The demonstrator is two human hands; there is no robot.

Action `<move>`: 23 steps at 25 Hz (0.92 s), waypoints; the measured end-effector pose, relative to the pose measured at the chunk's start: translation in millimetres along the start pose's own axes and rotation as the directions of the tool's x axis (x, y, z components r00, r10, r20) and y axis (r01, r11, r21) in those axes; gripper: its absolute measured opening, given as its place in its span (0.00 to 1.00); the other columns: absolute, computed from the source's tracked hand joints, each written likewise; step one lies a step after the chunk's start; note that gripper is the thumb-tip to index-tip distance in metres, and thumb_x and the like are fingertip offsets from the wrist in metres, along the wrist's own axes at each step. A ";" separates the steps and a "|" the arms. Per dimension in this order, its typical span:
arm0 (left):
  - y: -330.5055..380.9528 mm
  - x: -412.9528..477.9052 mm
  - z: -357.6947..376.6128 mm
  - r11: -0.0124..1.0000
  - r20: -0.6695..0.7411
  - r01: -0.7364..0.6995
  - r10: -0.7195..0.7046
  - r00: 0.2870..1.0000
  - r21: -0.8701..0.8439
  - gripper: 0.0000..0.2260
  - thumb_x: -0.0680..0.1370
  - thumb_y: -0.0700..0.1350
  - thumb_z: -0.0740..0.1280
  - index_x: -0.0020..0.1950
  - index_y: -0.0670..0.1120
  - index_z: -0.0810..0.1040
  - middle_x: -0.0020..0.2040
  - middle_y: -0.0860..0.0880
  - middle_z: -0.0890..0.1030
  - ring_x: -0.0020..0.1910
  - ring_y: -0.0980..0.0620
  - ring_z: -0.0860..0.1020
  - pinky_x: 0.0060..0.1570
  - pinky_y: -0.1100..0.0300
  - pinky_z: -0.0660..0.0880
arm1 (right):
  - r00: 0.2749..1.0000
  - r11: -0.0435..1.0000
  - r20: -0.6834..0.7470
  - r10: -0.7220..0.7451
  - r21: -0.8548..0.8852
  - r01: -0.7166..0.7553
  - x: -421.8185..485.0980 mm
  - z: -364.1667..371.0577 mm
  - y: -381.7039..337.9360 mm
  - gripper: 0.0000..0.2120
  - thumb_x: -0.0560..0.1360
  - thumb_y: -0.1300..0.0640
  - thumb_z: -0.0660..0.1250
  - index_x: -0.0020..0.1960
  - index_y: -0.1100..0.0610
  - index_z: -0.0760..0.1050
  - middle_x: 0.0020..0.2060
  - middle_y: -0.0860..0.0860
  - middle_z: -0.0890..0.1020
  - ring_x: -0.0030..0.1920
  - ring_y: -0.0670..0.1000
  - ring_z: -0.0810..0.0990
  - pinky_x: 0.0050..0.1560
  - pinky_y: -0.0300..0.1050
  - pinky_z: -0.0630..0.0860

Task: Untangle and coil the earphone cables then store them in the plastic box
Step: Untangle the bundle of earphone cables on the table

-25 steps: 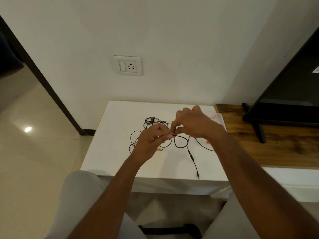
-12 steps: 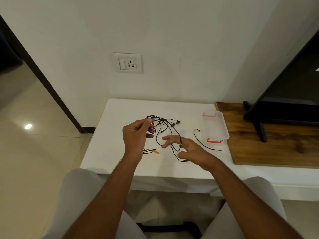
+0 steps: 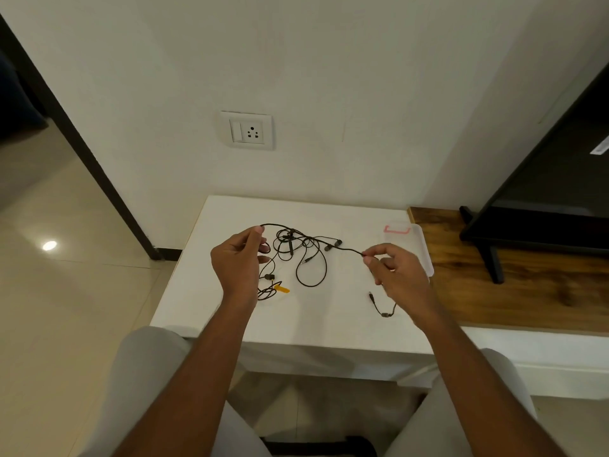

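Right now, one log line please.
left hand: pinches cable | right hand: pinches cable | tangle: between hands | box: on table

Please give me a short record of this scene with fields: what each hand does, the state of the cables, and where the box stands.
left hand: pinches a black strand at the tangle's left side
right hand: pinches a strand that leads out of the tangle's right side
earphone cables: black, tangled, not coiled, between the two hands
small bundle: yellow tie, on the table beside the left hand
plastic box: clear, red clips, right end of table, partly hidden by the right hand
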State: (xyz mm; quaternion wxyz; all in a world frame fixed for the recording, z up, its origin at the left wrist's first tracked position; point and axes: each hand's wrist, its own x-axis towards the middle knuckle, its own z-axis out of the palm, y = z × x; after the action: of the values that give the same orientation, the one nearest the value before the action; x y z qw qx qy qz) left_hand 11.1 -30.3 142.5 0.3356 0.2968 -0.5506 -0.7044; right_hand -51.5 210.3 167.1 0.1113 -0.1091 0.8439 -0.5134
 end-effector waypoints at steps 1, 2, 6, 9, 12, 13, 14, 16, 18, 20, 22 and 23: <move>-0.5 1.5 -1.3 1.000 -0.002 -0.006 0.006 1.000 -0.002 0.04 0.76 0.39 0.70 0.46 0.39 0.84 0.33 0.43 0.80 0.33 0.47 0.78 0.31 0.58 0.78 | 0.997 0.990 -0.043 -0.071 -0.122 0.066 1.8 -4.7 -5.5 0.04 0.79 0.56 0.66 0.50 0.50 0.79 0.32 0.45 0.79 0.30 0.42 0.76 0.31 0.33 0.71; -1.2 2.5 -2.0 1.000 -0.002 -0.013 0.013 1.000 -0.002 0.04 0.76 0.39 0.70 0.46 0.40 0.84 0.33 0.43 0.80 0.33 0.47 0.77 0.30 0.58 0.78 | 0.991 0.974 -0.046 -0.127 -0.194 0.116 3.4 -8.6 -12.3 0.04 0.79 0.55 0.65 0.49 0.48 0.79 0.35 0.43 0.79 0.33 0.42 0.77 0.33 0.37 0.74; -3.4 4.6 -2.5 0.998 -0.013 -0.046 0.047 0.999 0.048 0.03 0.76 0.38 0.70 0.46 0.41 0.84 0.33 0.43 0.80 0.31 0.50 0.77 0.29 0.61 0.77 | 0.982 0.884 0.087 -0.170 -0.426 0.191 21.3 -35.2 -53.3 0.05 0.78 0.47 0.66 0.45 0.44 0.79 0.35 0.42 0.80 0.35 0.42 0.77 0.36 0.43 0.71; -4.1 12.9 -12.7 0.997 -0.075 -0.032 0.038 0.996 0.077 0.05 0.76 0.38 0.70 0.42 0.44 0.84 0.31 0.44 0.79 0.29 0.52 0.77 0.29 0.61 0.76 | 0.946 0.820 0.297 -0.132 -0.503 0.272 40.3 -68.6 -89.6 0.03 0.73 0.47 0.71 0.44 0.46 0.83 0.34 0.48 0.83 0.35 0.45 0.78 0.41 0.45 0.73; -3.7 18.6 -20.7 0.999 -0.021 0.034 -0.034 0.999 0.037 0.05 0.76 0.37 0.69 0.43 0.41 0.84 0.32 0.44 0.79 0.29 0.52 0.78 0.30 0.61 0.77 | 0.919 0.761 0.323 -0.226 -0.530 0.373 63.3 -82.2 -104.6 0.04 0.75 0.51 0.69 0.47 0.46 0.83 0.38 0.48 0.84 0.38 0.49 0.78 0.44 0.48 0.75; -2.9 17.9 -20.6 0.998 0.019 0.056 -0.057 0.998 0.022 0.05 0.77 0.37 0.68 0.45 0.39 0.84 0.32 0.43 0.79 0.30 0.51 0.79 0.31 0.61 0.77 | 0.919 0.750 0.280 -0.277 -0.535 0.389 74.5 -79.9 -105.8 0.05 0.76 0.50 0.68 0.49 0.46 0.82 0.39 0.47 0.84 0.39 0.50 0.79 0.45 0.50 0.75; -2.5 16.3 -19.1 0.997 0.065 0.077 -0.077 0.995 0.006 0.05 0.77 0.37 0.68 0.46 0.38 0.83 0.33 0.43 0.79 0.30 0.50 0.79 0.32 0.61 0.78 | 0.922 0.730 0.241 -0.304 -0.563 0.388 86.1 -75.2 -104.9 0.05 0.77 0.49 0.67 0.49 0.46 0.82 0.41 0.45 0.84 0.42 0.51 0.79 0.46 0.50 0.75; -2.0 11.4 -14.3 0.993 0.167 0.115 -0.107 0.980 -0.039 0.06 0.78 0.37 0.67 0.47 0.36 0.83 0.37 0.41 0.81 0.33 0.47 0.81 0.35 0.59 0.80 | 0.931 0.640 0.193 -0.311 -0.682 0.355 104.5 -62.4 -97.7 0.07 0.77 0.46 0.66 0.50 0.45 0.82 0.44 0.43 0.83 0.45 0.48 0.79 0.49 0.47 0.73; -1.8 5.2 -9.0 0.986 0.272 0.154 -0.132 0.953 -0.061 0.07 0.80 0.37 0.65 0.48 0.35 0.82 0.42 0.38 0.83 0.36 0.44 0.83 0.37 0.59 0.81 | 0.944 0.577 0.119 -0.309 -0.765 0.286 116.1 -49.4 -79.9 0.08 0.78 0.46 0.65 0.51 0.44 0.82 0.47 0.44 0.84 0.47 0.48 0.80 0.53 0.49 0.73; -1.9 -2.0 -3.5 0.974 0.363 0.213 -0.170 0.916 -0.081 0.08 0.81 0.37 0.63 0.50 0.34 0.80 0.45 0.36 0.84 0.40 0.41 0.85 0.38 0.59 0.82 | 0.948 0.573 0.013 -0.317 -0.794 0.202 114.3 -35.7 -57.2 0.09 0.79 0.47 0.64 0.53 0.44 0.82 0.51 0.44 0.84 0.51 0.49 0.81 0.55 0.51 0.72; -2.4 -8.7 2.2 0.952 0.420 0.286 -0.219 0.881 -0.104 0.09 0.81 0.38 0.62 0.52 0.33 0.78 0.45 0.36 0.84 0.42 0.40 0.85 0.40 0.58 0.82 | 0.942 0.607 -0.089 -0.323 -0.783 0.134 100.4 -20.6 -38.1 0.10 0.79 0.48 0.65 0.58 0.44 0.79 0.54 0.45 0.83 0.54 0.50 0.80 0.54 0.50 0.72; -2.9 -11.3 5.4 0.940 0.438 0.321 -0.243 0.866 -0.113 0.09 0.82 0.38 0.61 0.52 0.33 0.78 0.46 0.36 0.84 0.43 0.41 0.85 0.42 0.57 0.82 | 0.942 0.688 -0.141 -0.304 -0.717 0.115 89.6 -11.4 -30.6 0.10 0.78 0.48 0.66 0.58 0.45 0.79 0.52 0.45 0.82 0.52 0.50 0.81 0.52 0.49 0.74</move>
State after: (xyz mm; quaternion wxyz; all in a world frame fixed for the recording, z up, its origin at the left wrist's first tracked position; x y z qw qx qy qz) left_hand 13.2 -17.7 141.4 0.1287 0.1849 -0.4932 -0.8402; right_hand -138.0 179.4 192.7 -0.1048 -0.1744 0.9634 -0.1748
